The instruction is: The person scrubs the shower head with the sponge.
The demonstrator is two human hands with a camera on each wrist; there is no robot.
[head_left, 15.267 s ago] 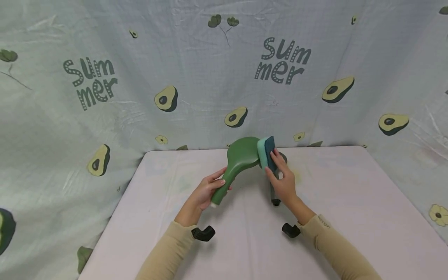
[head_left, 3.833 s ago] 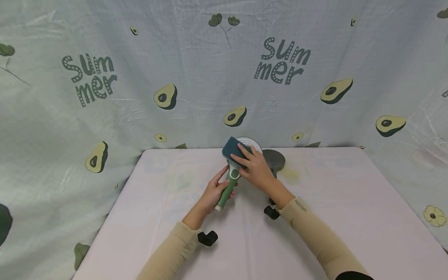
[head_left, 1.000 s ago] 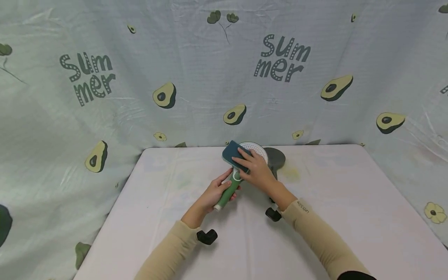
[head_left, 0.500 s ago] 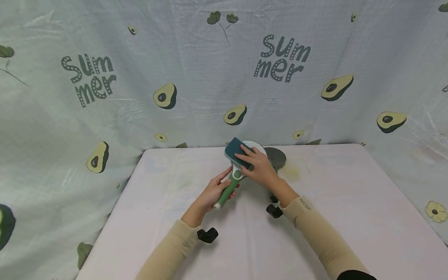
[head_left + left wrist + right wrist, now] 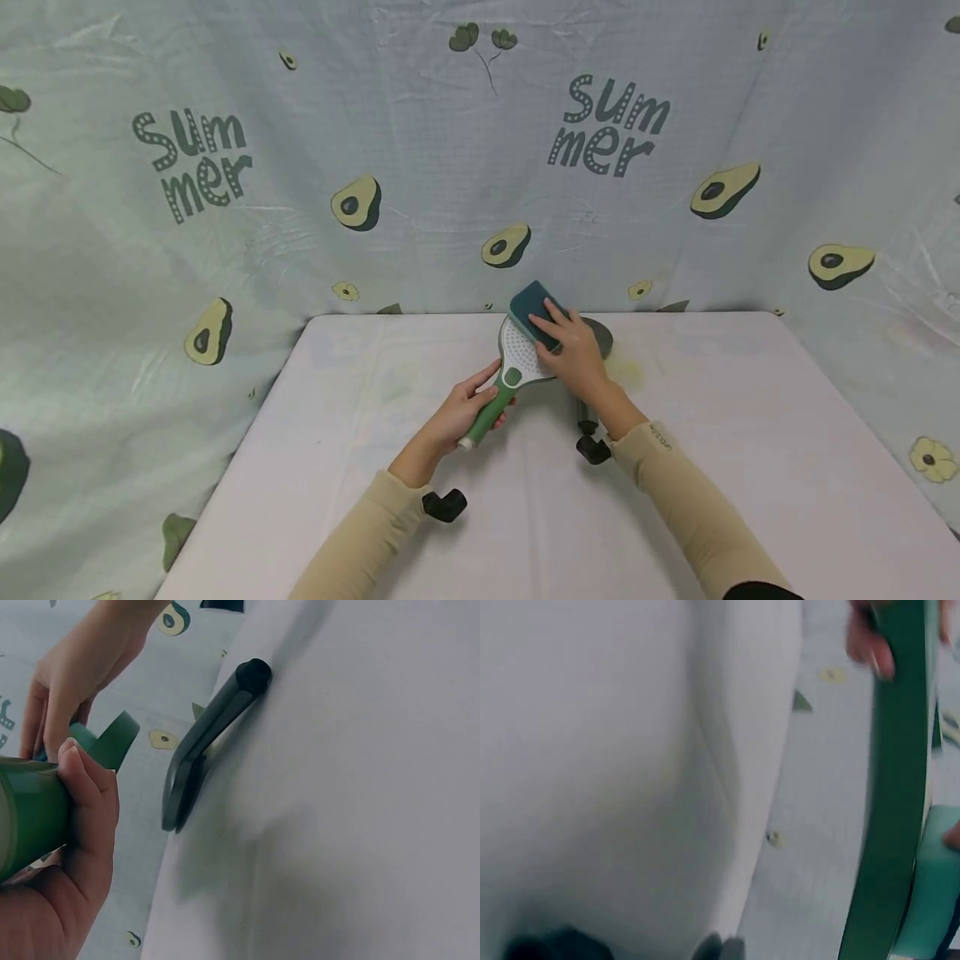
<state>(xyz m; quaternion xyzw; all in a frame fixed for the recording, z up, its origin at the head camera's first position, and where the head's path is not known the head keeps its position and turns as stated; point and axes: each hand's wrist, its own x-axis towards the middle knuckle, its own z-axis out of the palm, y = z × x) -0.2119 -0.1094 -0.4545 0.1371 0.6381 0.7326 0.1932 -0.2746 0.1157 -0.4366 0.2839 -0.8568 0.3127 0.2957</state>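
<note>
Apparently wiping shower head (image 5: 522,352) with sponge (image 5: 531,305).
Left hand (image 5: 459,410) grips handle (image 5: 487,417); right hand (image 5: 574,348) holds sponge at far edge. Next stroke probably needs handle steady.

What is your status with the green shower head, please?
Left hand gripping green shower head. Right hand holding sponge against its perforated face. Grey shower head nearby, partly behind right hand.
</note>
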